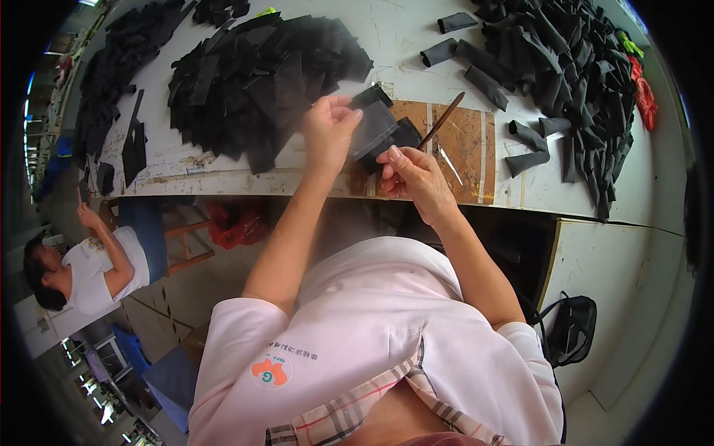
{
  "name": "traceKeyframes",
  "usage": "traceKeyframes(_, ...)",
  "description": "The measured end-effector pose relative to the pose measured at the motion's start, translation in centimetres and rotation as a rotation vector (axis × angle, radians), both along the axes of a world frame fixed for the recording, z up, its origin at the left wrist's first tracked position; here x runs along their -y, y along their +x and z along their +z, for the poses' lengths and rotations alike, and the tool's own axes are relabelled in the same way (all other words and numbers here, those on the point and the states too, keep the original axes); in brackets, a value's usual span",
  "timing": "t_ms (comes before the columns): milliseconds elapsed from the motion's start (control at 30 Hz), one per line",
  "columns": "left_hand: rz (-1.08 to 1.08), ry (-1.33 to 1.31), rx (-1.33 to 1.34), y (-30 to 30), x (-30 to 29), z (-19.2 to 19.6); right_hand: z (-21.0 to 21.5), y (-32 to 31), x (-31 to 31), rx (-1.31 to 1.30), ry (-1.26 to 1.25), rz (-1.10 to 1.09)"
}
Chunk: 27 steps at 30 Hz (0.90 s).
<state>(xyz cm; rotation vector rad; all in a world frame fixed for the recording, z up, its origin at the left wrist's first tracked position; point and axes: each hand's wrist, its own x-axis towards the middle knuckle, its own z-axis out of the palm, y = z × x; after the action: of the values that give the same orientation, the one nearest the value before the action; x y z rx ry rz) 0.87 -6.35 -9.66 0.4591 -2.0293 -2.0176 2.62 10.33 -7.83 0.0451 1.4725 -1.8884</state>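
A small black fabric piece (378, 128) is stretched between my two hands above the table's near edge. My left hand (329, 134) pinches its left side between thumb and fingers. At its lower right corner, the thumb and fingers of my right hand (418, 178) are closed on the fabric. A thin dark brown pointed stick (444, 119) rises from behind my right hand's fingers, its tip up and to the right; it appears held there too. More black fabric pieces (406, 134) lie just beyond, on a brown board (472, 149).
A large heap of flat black pieces (260, 82) covers the table's left middle. Folded black fabric tubes (550, 82) pile up at the right, near a red bag (643, 93). A co-worker (104, 256) sits at the left. A black bag (573, 328) hangs below the table, right.
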Motion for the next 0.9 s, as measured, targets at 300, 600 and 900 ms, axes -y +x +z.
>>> traceKeyframes(300,-0.098,0.275,0.112,1.8,-1.5,2.8,-0.6,0.2,1.1,0.46,-0.419,-0.069)
traceKeyframes(600,-0.194,0.666,0.124,6.2,-3.0,5.4,1.8,1.3,-0.3,0.274,-0.529,-0.309)
traceKeyframes(900,-0.234,0.584,0.176,7.0,-4.2,6.5,0.8,1.9,-1.6,0.182,-0.57,-0.315)
